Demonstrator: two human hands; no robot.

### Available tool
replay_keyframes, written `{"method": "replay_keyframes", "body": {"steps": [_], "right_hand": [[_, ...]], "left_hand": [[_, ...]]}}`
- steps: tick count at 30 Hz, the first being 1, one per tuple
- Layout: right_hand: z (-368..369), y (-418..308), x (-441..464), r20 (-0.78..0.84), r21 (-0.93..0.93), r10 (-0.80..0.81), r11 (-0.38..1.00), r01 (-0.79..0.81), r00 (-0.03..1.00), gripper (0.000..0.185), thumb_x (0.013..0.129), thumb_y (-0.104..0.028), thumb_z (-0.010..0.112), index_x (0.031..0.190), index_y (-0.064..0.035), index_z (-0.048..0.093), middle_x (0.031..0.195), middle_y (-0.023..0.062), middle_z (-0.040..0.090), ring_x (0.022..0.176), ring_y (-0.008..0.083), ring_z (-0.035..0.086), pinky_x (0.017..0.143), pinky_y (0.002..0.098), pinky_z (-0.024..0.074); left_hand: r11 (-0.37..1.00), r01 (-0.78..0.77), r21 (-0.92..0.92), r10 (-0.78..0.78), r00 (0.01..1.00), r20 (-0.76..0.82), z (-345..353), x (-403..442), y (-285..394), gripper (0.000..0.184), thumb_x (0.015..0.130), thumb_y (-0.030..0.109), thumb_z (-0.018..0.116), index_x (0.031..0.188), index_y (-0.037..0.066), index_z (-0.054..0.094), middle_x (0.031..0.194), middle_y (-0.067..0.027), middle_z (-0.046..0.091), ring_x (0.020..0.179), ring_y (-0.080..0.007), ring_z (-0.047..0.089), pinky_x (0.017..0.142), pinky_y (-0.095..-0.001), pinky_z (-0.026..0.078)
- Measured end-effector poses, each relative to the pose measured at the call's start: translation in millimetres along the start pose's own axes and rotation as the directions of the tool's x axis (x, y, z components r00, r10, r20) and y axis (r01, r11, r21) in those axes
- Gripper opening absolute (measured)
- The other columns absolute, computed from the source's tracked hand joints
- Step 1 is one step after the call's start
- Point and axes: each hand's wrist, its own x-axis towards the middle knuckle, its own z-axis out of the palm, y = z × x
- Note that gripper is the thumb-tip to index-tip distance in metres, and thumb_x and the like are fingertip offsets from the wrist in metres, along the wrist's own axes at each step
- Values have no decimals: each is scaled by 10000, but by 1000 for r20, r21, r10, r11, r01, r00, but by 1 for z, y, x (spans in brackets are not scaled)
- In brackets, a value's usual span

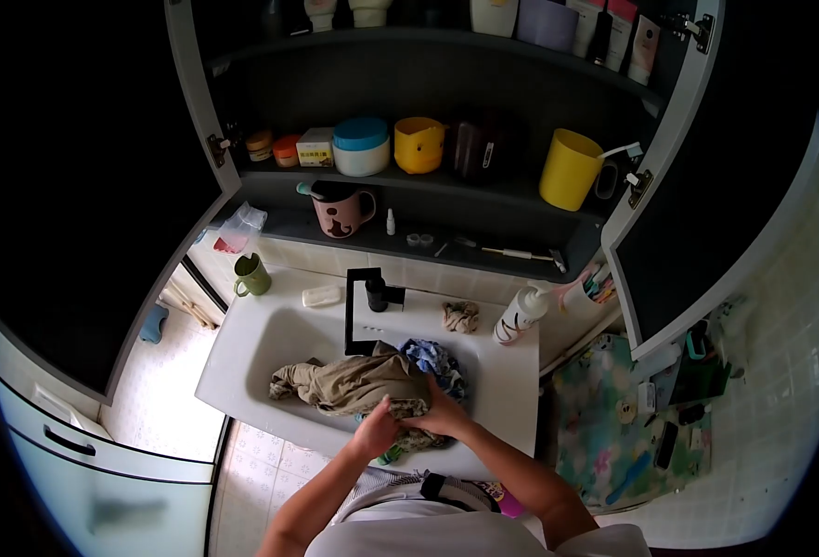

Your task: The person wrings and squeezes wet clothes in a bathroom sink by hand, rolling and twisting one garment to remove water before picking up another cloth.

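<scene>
A crumpled khaki garment [349, 383] lies bunched in the white sink [284, 327], and its lower folds look patterned. My left hand [378, 431] is closed on the near edge of this garment, thumb up. Beside it, my right hand [440, 414] grips the garment's right end; some of its fingers are hidden under the cloth. Against the right wall of the basin is a blue patterned cloth [435, 360], just beyond my right hand. The black faucet [361, 311] stands over the basin behind the garment.
On the sink's back ledge are a green mug [251, 275], a soap bar [321, 296], a crumpled small cloth [460, 317] and a white pump bottle [521, 314]. Above hangs an open cabinet with a pink mug [340, 210] and a yellow mug [571, 169]. A cluttered patterned surface [604, 446] is at right.
</scene>
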Motion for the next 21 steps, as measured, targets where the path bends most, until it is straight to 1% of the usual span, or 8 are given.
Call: {"method": "replay_keyframes", "body": {"steps": [2, 5, 8, 11, 12, 16, 17, 21], "right_hand": [[-5, -3, 0, 42, -127, 111, 986, -105, 993, 1065, 634, -303, 819, 1436, -52, 164, 1173, 250, 593, 1117, 385, 577, 930, 417, 472], [0, 23, 13, -1, -453, -16, 891, 13, 1000, 910, 665, -217, 737, 1400, -69, 220, 1073, 262, 624, 968, 411, 623, 814, 457, 512], [-17, -7, 17, 28, -457, -59, 887, 65, 998, 752, 669, -146, 683, 1311, -75, 296, 1006, 247, 637, 841, 420, 633, 695, 493, 511], [-18, -13, 16, 16, -399, -12, 917, 17, 1000, 635, 700, -154, 675, 1218, -82, 315, 885, 227, 647, 769, 433, 632, 636, 512, 487], [-19, -12, 16, -1, -357, -34, 934, 32, 999, 629, 707, -158, 673, 1215, -82, 311, 855, 229, 647, 760, 439, 630, 633, 519, 482], [-21, -3, 18, -52, -404, -20, 915, -3, 998, 701, 729, -188, 679, 1289, -65, 275, 836, 269, 635, 767, 471, 618, 649, 539, 477], [-30, -21, 14, 89, -441, 157, 892, -103, 983, 790, 706, -190, 704, 1331, -2, 258, 1038, 321, 590, 923, 463, 600, 756, 513, 483], [-14, 15, -3, 27, -420, -101, 902, 102, 995, 890, 667, -218, 736, 1351, 84, 252, 1287, 351, 416, 1160, 482, 453, 964, 466, 415]], "left_hand": [[992, 49, 113, -42, 997, -65, 8, -2, -2, 651, 936, 462, 527, 1430, 85, 334, 1408, -86, 443, 1260, -243, 438, 1060, -391, 333], [984, 114, 137, -87, 979, -185, -40, 17, -43, 570, 941, 449, 541, 1377, 106, 414, 1266, -59, 529, 1074, -181, 516, 903, -334, 417], [969, 120, 216, -90, 986, -143, -3, 4, -49, 478, 937, 497, 532, 1251, 138, 546, 1009, -50, 590, 784, -114, 481, 646, -263, 389], [939, 273, 208, -266, 962, -62, -22, 25, -35, 643, 952, 542, 455, 1401, 85, 390, 1315, -110, 498, 1172, -165, 470, 1009, -300, 358], [914, 184, 360, -150, 981, -121, -30, 32, -38, 651, 960, 530, 439, 1412, 66, 371, 1364, -111, 469, 1225, -202, 450, 1056, -346, 336], [1000, -19, -14, 16, 985, -173, 25, 41, -36, 623, 968, 514, 430, 1441, 118, 342, 1449, -58, 401, 1313, -240, 385, 1089, -389, 303], [997, -42, -62, 29, 980, -197, 39, 40, -36, 617, 967, 513, 433, 1441, 127, 344, 1448, -56, 404, 1312, -243, 386, 1086, -396, 306], [987, -105, -123, 70, 964, -257, 50, 45, -32, 475, 935, 395, 529, 1328, 132, 482, 1315, -71, 533, 1210, -244, 490, 1041, -403, 364]]}}
